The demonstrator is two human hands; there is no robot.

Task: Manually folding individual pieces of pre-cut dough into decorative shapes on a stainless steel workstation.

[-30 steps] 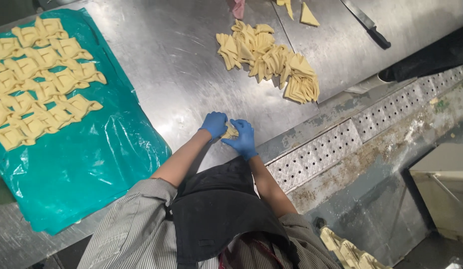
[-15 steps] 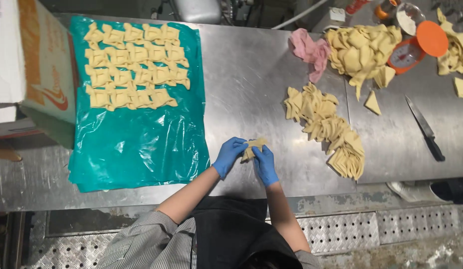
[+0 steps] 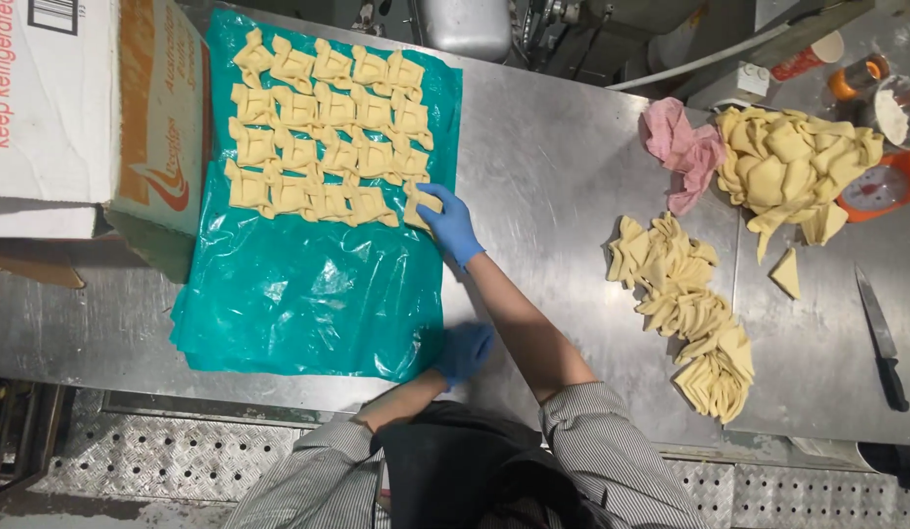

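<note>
Nearest the body, the left hand [image 3: 465, 351] in its blue glove lies loosely curled and holding nothing on the steel table [image 3: 553, 176], right at the near corner of the teal plastic sheet [image 3: 308, 294]. Farther out, the right hand [image 3: 451, 225] pinches a folded dough piece [image 3: 420, 204] at the right end of the nearest row of folded pieces [image 3: 323, 127] on the sheet. The piece lies flat, its long axis slanting from the fingers up-left toward that row.
</note>
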